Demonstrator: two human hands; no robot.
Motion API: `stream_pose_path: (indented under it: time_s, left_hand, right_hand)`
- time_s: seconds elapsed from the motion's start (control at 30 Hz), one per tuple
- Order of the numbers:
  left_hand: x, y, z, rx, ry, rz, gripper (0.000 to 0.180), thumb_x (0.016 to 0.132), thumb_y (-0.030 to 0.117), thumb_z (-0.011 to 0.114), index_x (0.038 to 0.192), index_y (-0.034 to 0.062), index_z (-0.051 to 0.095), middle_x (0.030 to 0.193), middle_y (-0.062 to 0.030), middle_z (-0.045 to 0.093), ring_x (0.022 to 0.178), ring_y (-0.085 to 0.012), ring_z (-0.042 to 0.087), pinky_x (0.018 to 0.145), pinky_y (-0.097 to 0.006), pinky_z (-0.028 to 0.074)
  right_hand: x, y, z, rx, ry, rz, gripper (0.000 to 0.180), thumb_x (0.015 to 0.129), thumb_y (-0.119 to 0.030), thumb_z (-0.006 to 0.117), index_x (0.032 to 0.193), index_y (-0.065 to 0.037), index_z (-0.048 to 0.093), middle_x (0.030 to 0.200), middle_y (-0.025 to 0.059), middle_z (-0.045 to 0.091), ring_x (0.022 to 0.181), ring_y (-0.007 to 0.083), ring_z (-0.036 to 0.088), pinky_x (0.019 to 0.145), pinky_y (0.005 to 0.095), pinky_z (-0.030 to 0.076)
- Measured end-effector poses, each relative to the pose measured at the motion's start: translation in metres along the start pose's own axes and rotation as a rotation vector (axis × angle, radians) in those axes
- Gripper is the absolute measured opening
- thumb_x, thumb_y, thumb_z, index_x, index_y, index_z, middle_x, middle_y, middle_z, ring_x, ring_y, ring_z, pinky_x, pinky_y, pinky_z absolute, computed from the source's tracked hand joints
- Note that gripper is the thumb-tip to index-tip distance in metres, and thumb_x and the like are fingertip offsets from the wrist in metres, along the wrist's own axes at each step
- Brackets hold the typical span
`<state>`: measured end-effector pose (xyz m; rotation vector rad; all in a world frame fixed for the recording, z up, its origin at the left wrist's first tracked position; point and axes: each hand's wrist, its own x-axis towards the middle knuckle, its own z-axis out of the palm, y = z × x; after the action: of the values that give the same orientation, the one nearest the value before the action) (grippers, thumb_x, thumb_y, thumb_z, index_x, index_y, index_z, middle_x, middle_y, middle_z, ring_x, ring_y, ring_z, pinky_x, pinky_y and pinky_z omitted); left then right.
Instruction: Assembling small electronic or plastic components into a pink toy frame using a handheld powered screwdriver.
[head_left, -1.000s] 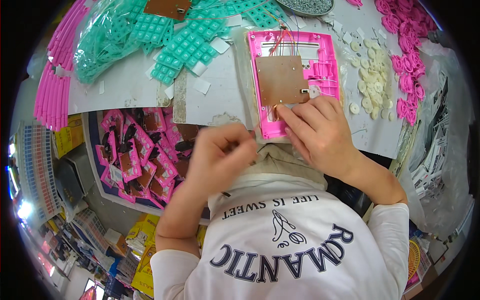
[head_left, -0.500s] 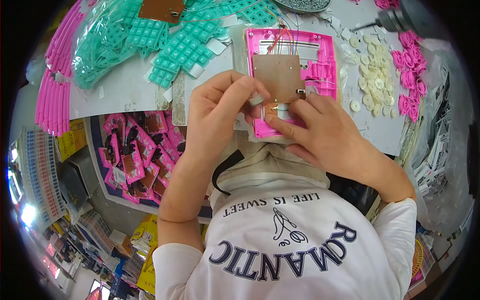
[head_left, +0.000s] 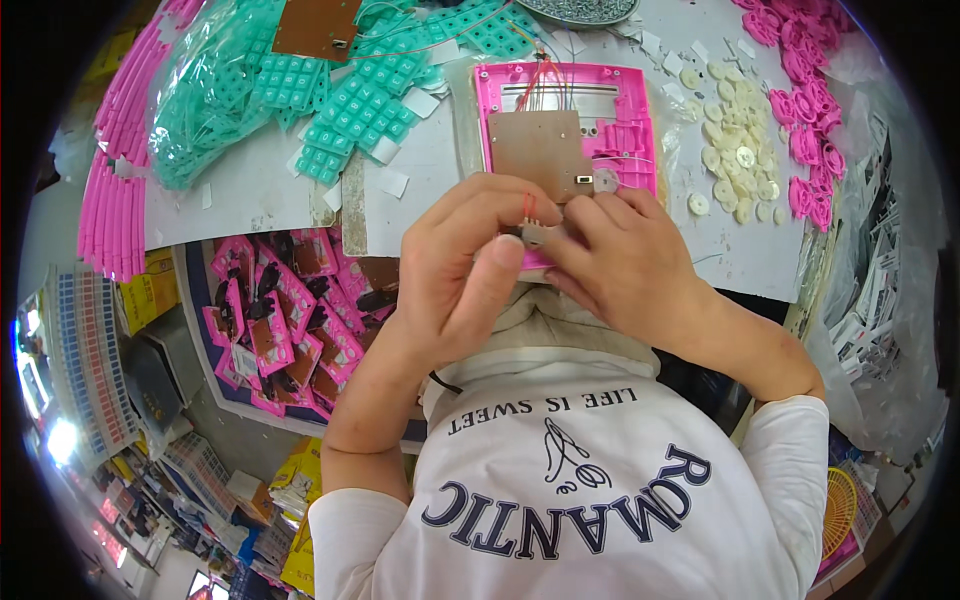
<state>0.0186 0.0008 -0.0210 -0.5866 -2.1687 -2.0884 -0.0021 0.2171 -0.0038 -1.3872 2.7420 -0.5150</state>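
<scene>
Pink casing [head_left: 620, 100] holds brown board [head_left: 540, 150]; left hand [head_left: 470, 260], right hand [head_left: 620, 265] pinch small part [head_left: 532, 234].

A small grey part [head_left: 530, 235] with red wires is pinched over a pink case [head_left: 565, 135] laid flat, holding a brown board [head_left: 540, 150].

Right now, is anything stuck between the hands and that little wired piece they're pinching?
Nothing visible: the left hand and the right hand both pinch the small wired part directly, just over the pink case with its brown circuit board.
</scene>
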Motion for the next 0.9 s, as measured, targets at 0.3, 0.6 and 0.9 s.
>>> stream_pose_path:
  time_s: [0.3, 0.6, 0.9]
  left_hand:
    - [0.009, 0.019, 0.008, 0.238, -0.103, -0.008, 0.019, 0.087, 0.000, 0.057, 0.104, -0.0043, 0.065, 0.104, -0.0190, 0.066, 0.085, -0.0328, 0.066, 0.074, -0.038, 0.055]
    - [0.016, 0.019, 0.025, 0.390, -0.186, 0.034, 0.021, 0.083, 0.001, 0.066, 0.104, -0.0014, 0.067, 0.104, -0.0172, 0.067, 0.088, -0.0357, 0.067, 0.074, -0.042, 0.056]
    - [0.028, 0.007, 0.037, 0.609, -0.212, 0.202, 0.019, 0.079, 0.001, 0.071, 0.098, 0.0042, 0.070, 0.104, -0.0096, 0.069, 0.086, -0.0283, 0.064, 0.079, -0.039, 0.048]
  right_hand:
    - [-0.008, 0.022, -0.043, 0.279, 0.187, 0.045, 0.041, 0.071, -0.021, 0.086, 0.107, -0.010, 0.068, 0.093, 0.0069, 0.065, 0.084, 0.0262, 0.065, 0.073, 0.0357, 0.053]
    - [-0.015, 0.021, -0.026, 0.314, 0.420, 0.155, 0.024, 0.074, -0.008, 0.082, 0.096, -0.007, 0.072, 0.097, 0.0062, 0.071, 0.082, 0.0276, 0.067, 0.072, 0.0363, 0.056]
    - [-0.056, 0.026, -0.020, 0.210, 0.296, 0.117, 0.022, 0.070, -0.008, 0.080, 0.092, -0.007, 0.076, 0.091, 0.0042, 0.070, 0.084, 0.0246, 0.063, 0.071, 0.0370, 0.051]
